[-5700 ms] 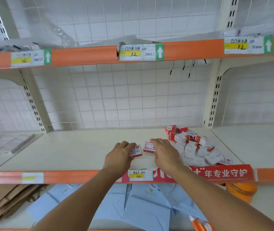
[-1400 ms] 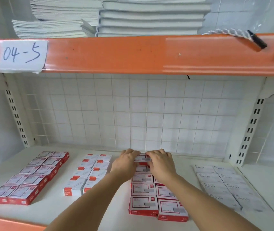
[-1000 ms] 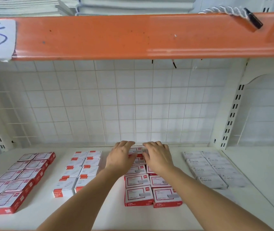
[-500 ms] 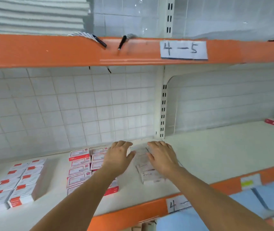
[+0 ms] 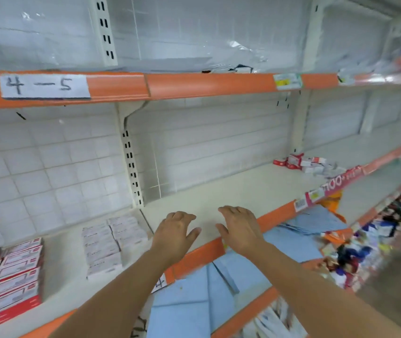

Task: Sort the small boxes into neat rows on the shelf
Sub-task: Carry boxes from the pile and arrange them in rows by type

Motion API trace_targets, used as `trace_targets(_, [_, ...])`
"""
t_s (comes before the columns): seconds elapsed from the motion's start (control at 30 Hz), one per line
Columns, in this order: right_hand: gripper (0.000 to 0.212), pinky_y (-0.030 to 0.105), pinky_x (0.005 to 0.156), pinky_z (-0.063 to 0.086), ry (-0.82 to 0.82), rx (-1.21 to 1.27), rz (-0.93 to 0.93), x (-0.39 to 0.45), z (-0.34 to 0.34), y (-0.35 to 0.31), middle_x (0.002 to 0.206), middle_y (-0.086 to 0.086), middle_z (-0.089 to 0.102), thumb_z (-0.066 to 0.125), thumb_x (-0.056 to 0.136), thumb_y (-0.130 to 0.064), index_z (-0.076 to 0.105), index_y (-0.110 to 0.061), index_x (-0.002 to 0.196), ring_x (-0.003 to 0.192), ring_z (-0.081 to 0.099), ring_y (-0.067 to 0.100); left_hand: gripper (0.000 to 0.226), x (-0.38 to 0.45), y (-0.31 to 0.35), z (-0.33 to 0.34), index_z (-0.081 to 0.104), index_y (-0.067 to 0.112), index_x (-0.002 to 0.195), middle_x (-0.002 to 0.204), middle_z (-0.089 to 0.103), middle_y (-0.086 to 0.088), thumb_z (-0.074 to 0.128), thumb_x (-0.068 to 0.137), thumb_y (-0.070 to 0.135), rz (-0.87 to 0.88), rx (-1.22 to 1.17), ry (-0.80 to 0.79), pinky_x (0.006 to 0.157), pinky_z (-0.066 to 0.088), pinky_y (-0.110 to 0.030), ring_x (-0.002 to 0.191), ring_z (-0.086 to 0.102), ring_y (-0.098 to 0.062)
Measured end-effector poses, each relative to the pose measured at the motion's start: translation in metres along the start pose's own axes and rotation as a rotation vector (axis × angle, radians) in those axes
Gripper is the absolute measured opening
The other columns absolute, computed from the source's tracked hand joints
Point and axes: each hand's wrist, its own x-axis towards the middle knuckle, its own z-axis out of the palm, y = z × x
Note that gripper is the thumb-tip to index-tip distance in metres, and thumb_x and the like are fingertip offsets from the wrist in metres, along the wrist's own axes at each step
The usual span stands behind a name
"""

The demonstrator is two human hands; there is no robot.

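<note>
My left hand [image 5: 174, 234] and my right hand [image 5: 239, 228] hover side by side over a bare stretch of the cream shelf [image 5: 231, 191], fingers relaxed and holding nothing. To their left lie neat rows of white small boxes [image 5: 111, 242]. Further left, at the frame's edge, are rows of red-and-white boxes [image 5: 6, 276]. Far off on the right of the same shelf sits a loose heap of red-and-white boxes [image 5: 304, 163].
An orange shelf edge [image 5: 194, 258] runs below my hands, and the upper shelf edge carries a paper label "4 - 5" [image 5: 44, 86]. A slotted upright [image 5: 131, 167] divides the bays. Blue folded sheets [image 5: 194, 301] lie on the lower shelf, colourful packets [image 5: 365, 240] to the right.
My view has swung right. Both hands have come off the white boxes and moved right over the bare shelf; the loose heap has come into view.
</note>
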Motion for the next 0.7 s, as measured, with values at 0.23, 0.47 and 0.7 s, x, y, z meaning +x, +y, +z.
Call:
trace_targets(0.23, [0.046,0.032,0.105,0.024,0.043,-0.03,0.146,-0.032,-0.018,0.098,0.14,-0.002,0.046,0.038,0.098,-0.037,0.037,-0.021,0.142,0.128,0.041,0.02,0.042,0.051,0.094,0.04,0.046,0.029,0.136,0.137,0.046,0.008,0.041,0.097,0.045,0.166,-0.08,-0.013,0.103,0.029,-0.024,0.128,0.036,-0.013])
trace_targets(0.47, [0.045,0.033,0.105,0.026,0.05,-0.078,0.301,-0.036,-0.024,0.182,0.134,-0.002,0.051,0.037,0.099,-0.037,0.037,-0.021,0.141,0.124,0.045,0.02,0.043,0.118,0.157,0.077,0.045,0.028,0.137,0.138,0.044,0.008,0.038,0.098,0.045,0.319,-0.127,-0.048,0.105,0.028,-0.024,0.129,0.035,-0.012])
trace_targets(0.7, [0.046,0.033,0.108,0.026,0.05,-0.159,0.41,0.0,-0.034,0.251,0.137,-0.002,0.049,0.037,0.099,-0.038,0.034,-0.023,0.143,0.126,0.043,0.02,0.044,0.201,0.19,0.103,0.044,0.028,0.138,0.139,0.043,0.008,0.039,0.098,0.045,0.41,-0.178,-0.039,0.106,0.027,-0.025,0.13,0.034,-0.012])
